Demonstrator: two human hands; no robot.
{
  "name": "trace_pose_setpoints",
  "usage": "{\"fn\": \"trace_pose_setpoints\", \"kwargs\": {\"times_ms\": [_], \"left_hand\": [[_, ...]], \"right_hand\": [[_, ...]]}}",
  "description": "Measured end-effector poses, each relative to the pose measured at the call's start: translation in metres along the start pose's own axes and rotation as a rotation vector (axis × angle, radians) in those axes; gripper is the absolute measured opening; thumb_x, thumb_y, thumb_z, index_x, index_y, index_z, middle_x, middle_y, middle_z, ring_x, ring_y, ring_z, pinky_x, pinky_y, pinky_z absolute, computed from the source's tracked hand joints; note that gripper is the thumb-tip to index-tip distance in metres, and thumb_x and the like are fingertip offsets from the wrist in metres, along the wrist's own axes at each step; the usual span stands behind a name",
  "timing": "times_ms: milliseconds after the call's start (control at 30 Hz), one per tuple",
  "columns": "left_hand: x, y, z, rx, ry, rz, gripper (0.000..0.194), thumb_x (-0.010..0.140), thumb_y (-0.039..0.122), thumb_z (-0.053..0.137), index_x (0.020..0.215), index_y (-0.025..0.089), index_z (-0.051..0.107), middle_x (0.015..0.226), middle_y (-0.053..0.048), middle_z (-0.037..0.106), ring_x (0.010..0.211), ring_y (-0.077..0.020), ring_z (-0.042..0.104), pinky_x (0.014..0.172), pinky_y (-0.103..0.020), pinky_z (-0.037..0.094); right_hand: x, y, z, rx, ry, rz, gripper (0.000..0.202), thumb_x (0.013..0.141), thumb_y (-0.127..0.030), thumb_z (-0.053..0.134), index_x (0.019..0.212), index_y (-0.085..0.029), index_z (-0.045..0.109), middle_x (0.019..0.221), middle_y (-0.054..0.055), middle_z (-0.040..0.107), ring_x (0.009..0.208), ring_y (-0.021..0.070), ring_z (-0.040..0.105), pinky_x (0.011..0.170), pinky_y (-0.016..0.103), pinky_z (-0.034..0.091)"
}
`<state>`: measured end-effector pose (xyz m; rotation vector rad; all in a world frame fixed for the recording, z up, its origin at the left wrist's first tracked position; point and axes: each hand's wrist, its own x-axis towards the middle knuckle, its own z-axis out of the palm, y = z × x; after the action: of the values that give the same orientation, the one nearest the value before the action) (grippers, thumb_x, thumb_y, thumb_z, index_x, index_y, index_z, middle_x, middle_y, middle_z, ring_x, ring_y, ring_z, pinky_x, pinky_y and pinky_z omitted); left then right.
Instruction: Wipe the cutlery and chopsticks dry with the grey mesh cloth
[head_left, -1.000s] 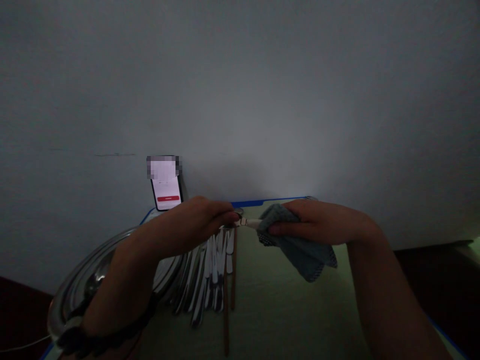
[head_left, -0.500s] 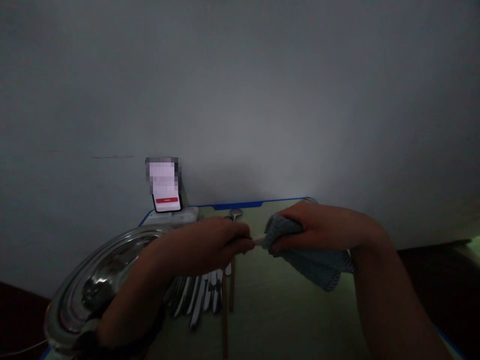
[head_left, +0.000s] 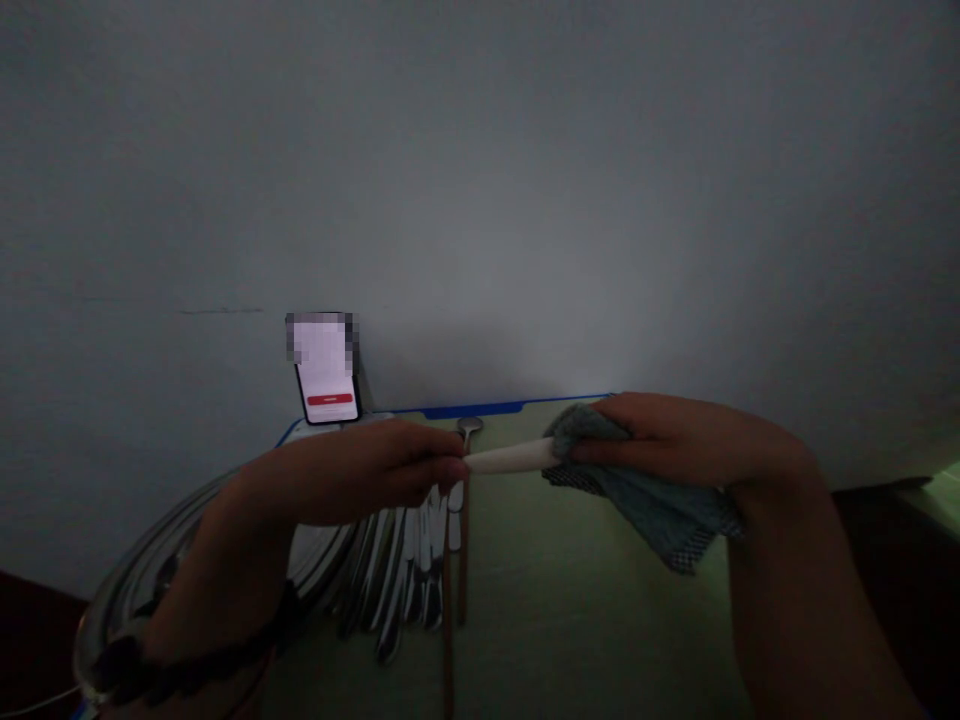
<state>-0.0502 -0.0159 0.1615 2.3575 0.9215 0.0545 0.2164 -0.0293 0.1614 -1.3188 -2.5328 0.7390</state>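
Between my hands a white tapered stick [head_left: 510,458] lies nearly level above the table; its exact kind I cannot make out. Its narrow left end is pinched by the fingers of my left hand [head_left: 382,465]. My right hand [head_left: 667,440] is closed on a grey-green cloth [head_left: 652,515], which wraps the wider right end and hides it. The cloth's checked edge hangs down below the wrist. Under and beside my left hand lies a row of metal cutlery [head_left: 405,575], partly covered. Next to it is a long-handled spoon [head_left: 470,425] with a brown handle.
At the left stands a large round shiny metal vessel or lid [head_left: 124,570], partly behind my left forearm. A lit phone [head_left: 328,375] leans on the wall [head_left: 525,200] at the back. The pale table [head_left: 585,610] has a blue edge [head_left: 472,410].
My hands have moved apart, the left one leftward and the right one slightly rightward. Much more of the white stick shows between them, and the cloth has shifted right with my right hand.
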Motion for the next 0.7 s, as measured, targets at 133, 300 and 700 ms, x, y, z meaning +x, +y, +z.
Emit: {"fn": "trace_pose_setpoints", "kwargs": {"times_ms": [133, 300, 700], "left_hand": [[0.002, -0.004, -0.002, -0.013, -0.009, -0.009, 0.030, 0.091, 0.038, 0.036, 0.082, 0.017, 0.056, 0.059, 0.005, 0.043, 0.050, -0.0081, 0.042, 0.046, -0.017, 0.034], [0.012, 0.002, 0.004, 0.082, -0.053, 0.042, 0.033, 0.092, 0.037, 0.033, 0.080, 0.016, 0.055, 0.062, 0.003, 0.046, 0.055, -0.0096, 0.045, 0.050, -0.019, 0.035], [0.017, 0.012, 0.007, 0.049, -0.095, 0.077, 0.030, 0.093, 0.032, 0.033, 0.091, 0.015, 0.059, 0.066, 0.003, 0.050, 0.059, -0.0102, 0.049, 0.053, -0.018, 0.038]], "right_hand": [[0.005, 0.004, 0.000, 0.021, -0.019, -0.003, 0.037, 0.082, -0.049, 0.046, 0.092, -0.017, 0.063, 0.080, 0.002, 0.066, 0.069, 0.0146, 0.058, 0.058, 0.025, 0.042], [0.011, -0.005, 0.005, 0.013, -0.100, -0.031, 0.039, 0.079, -0.051, 0.051, 0.087, -0.015, 0.064, 0.081, 0.003, 0.067, 0.069, 0.0143, 0.059, 0.059, 0.024, 0.042], [0.021, -0.018, 0.011, 0.071, -0.249, -0.208, 0.029, 0.087, -0.037, 0.043, 0.090, -0.016, 0.063, 0.077, 0.001, 0.065, 0.066, 0.0106, 0.058, 0.060, 0.021, 0.043]]}}
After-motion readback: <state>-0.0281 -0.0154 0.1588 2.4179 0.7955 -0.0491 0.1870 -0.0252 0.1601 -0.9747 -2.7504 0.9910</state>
